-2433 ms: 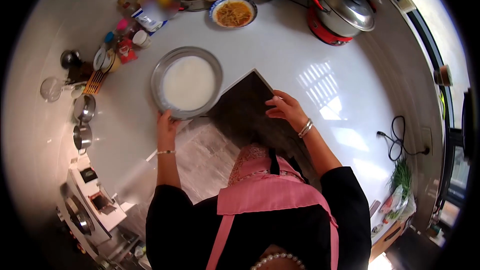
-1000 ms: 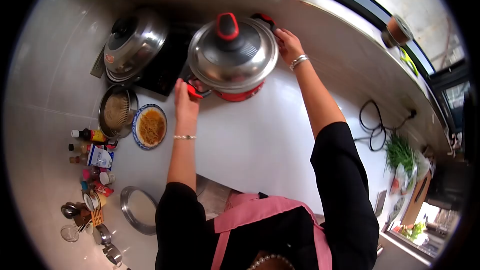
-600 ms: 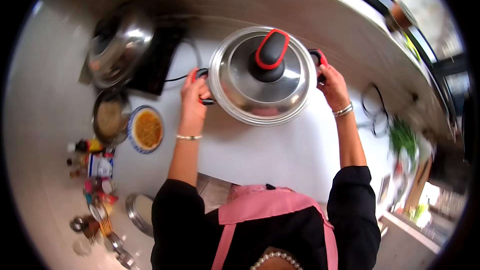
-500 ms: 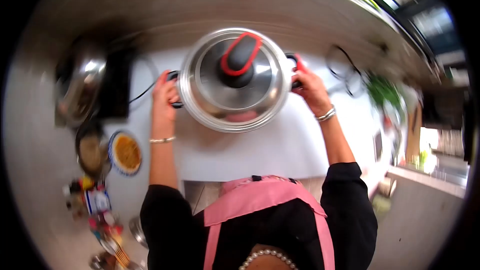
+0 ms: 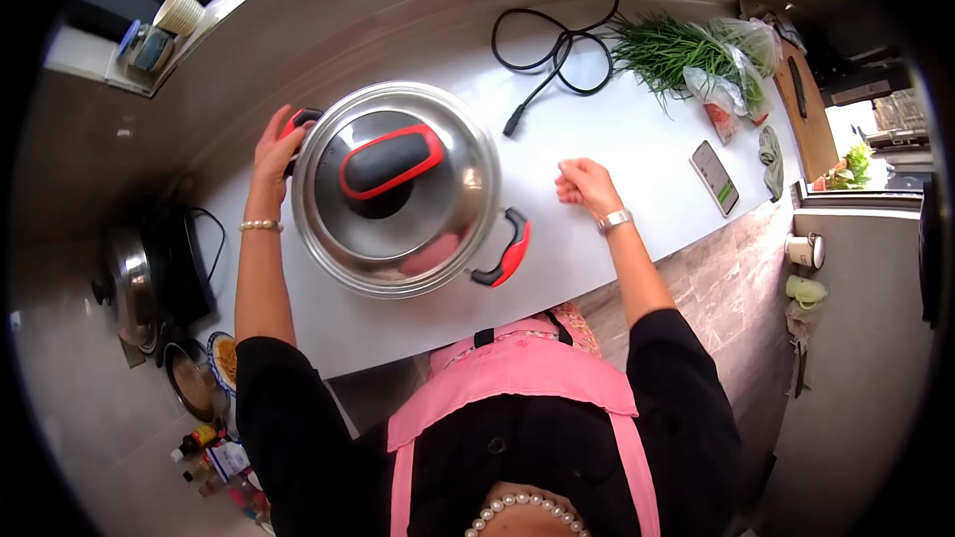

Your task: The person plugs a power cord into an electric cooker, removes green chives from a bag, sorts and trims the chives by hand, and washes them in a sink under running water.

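A large stainless-steel pot with a shiny lid (image 5: 328, 154) stands on the white counter, left of centre. A black and red knob (image 5: 393, 161) tops the lid. My left hand (image 5: 276, 149) is closed on the pot's left side handle, which shows only partly. The other side handle (image 5: 510, 254), red and black, sticks out free at the lower right. My right hand (image 5: 585, 186) is apart from the pot, over the counter to its right, with its fingers curled in and nothing visible in them.
A black power cord (image 5: 567, 40) runs from the wall outlet onto the counter. Green chives (image 5: 662, 55), plastic bags (image 5: 718, 97), a phone (image 5: 714, 179) and a cutting board (image 5: 814, 119) lie at the right. A lidded pan (image 5: 132, 278) and a plate of food (image 5: 225, 363) are at the left.
My right hand has let go of the pot and moved away from it. The pot has turned, and my left hand keeps its handle. The view has swung to the right.
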Available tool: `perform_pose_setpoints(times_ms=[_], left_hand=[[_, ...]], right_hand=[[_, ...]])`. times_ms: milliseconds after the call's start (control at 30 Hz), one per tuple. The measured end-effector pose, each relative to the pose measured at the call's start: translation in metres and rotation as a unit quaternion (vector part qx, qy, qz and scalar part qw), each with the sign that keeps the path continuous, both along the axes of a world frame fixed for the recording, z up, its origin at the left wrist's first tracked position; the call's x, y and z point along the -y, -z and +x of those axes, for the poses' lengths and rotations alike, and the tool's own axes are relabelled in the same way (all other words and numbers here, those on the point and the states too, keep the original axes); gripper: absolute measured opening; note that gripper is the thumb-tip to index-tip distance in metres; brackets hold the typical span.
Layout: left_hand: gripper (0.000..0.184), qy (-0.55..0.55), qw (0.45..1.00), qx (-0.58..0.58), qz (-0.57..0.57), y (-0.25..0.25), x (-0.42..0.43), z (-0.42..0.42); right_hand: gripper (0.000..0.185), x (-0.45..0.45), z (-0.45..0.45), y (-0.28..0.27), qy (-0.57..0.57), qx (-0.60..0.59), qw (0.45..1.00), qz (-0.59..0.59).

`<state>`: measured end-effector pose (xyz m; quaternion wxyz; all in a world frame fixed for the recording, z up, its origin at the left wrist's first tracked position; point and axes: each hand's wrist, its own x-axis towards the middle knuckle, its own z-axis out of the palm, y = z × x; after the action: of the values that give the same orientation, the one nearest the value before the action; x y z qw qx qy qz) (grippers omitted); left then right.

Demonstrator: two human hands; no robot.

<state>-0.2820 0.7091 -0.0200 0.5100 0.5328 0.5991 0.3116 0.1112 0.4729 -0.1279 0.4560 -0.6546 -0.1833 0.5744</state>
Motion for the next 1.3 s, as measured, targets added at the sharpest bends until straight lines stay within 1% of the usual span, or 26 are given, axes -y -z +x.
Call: perform_pose_setpoints(times_ms=[33,67,133,167,200,267,367,400,467,500,533,567,633,667,733,767,833,867,900,967,1000,1100,1133,1233,1267,1300], left_hand=[[0.047,-0.036,0.996,-0.082,0.005,-0.007,0.006,0.01],[0.041,-0.018,0.999,-0.047,0.012,0.004,0.005,-0.003],[0.034,-0.065,0.99,0.044,-0.119,0.018,0.009,-0.028],[0.032,-0.092,0.975,0.09,-0.183,0.017,0.016,-0.034],[0.021,-0.11,0.967,0.085,-0.214,-0.001,0.028,-0.021],[0.019,-0.149,0.957,0.074,-0.239,-0.003,0.024,-0.016],[0.02,-0.197,0.946,0.065,-0.248,-0.01,0.027,0.003],[0.02,-0.209,0.945,0.06,-0.245,-0.014,0.026,0.014],[0.02,-0.202,0.949,0.077,-0.229,-0.005,0.021,0.013],[0.02,-0.199,0.951,0.086,-0.22,-0.001,0.016,0.013],[0.02,-0.205,0.948,0.05,-0.237,0.004,0.009,0.014],[0.021,-0.194,0.951,0.043,-0.235,0.006,0.001,0.014],[0.022,-0.174,0.952,0.019,-0.25,0.016,0.0,0.011],[0.023,-0.176,0.957,0.026,-0.229,0.012,0.004,0.018],[0.023,-0.157,0.964,-0.055,-0.208,0.001,0.003,0.032],[0.024,-0.145,0.965,-0.096,-0.197,-0.002,0.004,0.037],[0.022,-0.168,0.966,-0.081,-0.177,-0.001,0.009,0.04],[0.021,-0.19,0.965,-0.068,-0.169,-0.002,0.01,0.042],[0.02,-0.213,0.962,-0.056,-0.16,-0.004,0.013,0.045],[0.016,-0.193,0.964,-0.05,-0.178,-0.01,0.018,0.044],[0.015,-0.184,0.965,-0.05,-0.18,-0.008,0.016,0.038],[0.013,-0.171,0.968,-0.042,-0.182,-0.015,0.021,0.04],[0.013,-0.168,0.969,-0.036,-0.18,-0.016,0.022,0.043],[0.014,-0.238,0.956,-0.035,-0.165,-0.009,0.026,0.044],[0.015,-0.223,0.959,-0.036,-0.169,-0.011,0.028,0.044],[0.015,-0.208,0.962,-0.035,-0.174,-0.014,0.029,0.044]], right_hand=[[0.027,-0.018,0.008,0.009,0.014,-0.001,1.0,0.023],[0.028,-0.039,0.013,0.009,0.001,0.011,0.999,0.046],[0.03,-0.077,0.022,0.018,0.004,0.012,0.998,0.067],[0.031,-0.094,0.024,0.025,0.018,0.003,0.998,0.065],[0.032,-0.109,0.025,0.026,0.004,0.012,0.999,0.051],[0.034,-0.132,0.023,0.026,-0.026,0.037,0.999,0.021],[0.036,-0.153,0.015,0.021,-0.053,0.133,0.99,-0.015],[0.03,-0.156,0.015,0.018,-0.058,0.138,0.988,-0.042],[0.025,-0.155,0.022,0.035,-0.054,-0.057,0.996,0.033],[0.023,-0.155,0.025,0.035,-0.05,-0.154,0.984,0.071],[0.017,-0.152,0.031,0.034,-0.067,-0.218,0.969,0.099],[0.018,-0.147,0.035,0.028,-0.08,-0.224,0.966,0.106],[0.019,-0.137,0.034,0.007,-0.048,-0.256,0.956,0.137],[0.019,-0.132,0.036,0.004,-0.078,-0.293,0.943,0.138],[0.021,-0.136,0.047,0.002,-0.137,-0.358,0.911,0.153],[0.022,-0.137,0.05,0.004,-0.147,-0.358,0.909,0.158],[0.025,-0.135,0.049,0.01,-0.161,-0.361,0.904,0.162],[0.032,-0.132,0.047,0.006,-0.153,-0.345,0.912,0.161],[0.033,-0.13,0.046,0.006,-0.153,-0.346,0.909,0.176],[0.037,-0.121,0.041,0.008,-0.152,-0.35,0.902,0.204],[0.037,-0.119,0.038,0.009,-0.148,-0.346,0.907,0.189],[0.031,-0.115,0.033,0.023,-0.215,-0.216,0.94,0.153],[0.026,-0.112,0.028,0.025,-0.201,-0.205,0.946,0.148],[0.025,-0.107,0.009,0.025,-0.153,-0.124,0.973,0.122],[0.03,-0.105,0.002,0.026,-0.135,-0.117,0.975,0.134],[0.028,-0.104,-0.004,0.027,-0.131,-0.125,0.976,0.123]])
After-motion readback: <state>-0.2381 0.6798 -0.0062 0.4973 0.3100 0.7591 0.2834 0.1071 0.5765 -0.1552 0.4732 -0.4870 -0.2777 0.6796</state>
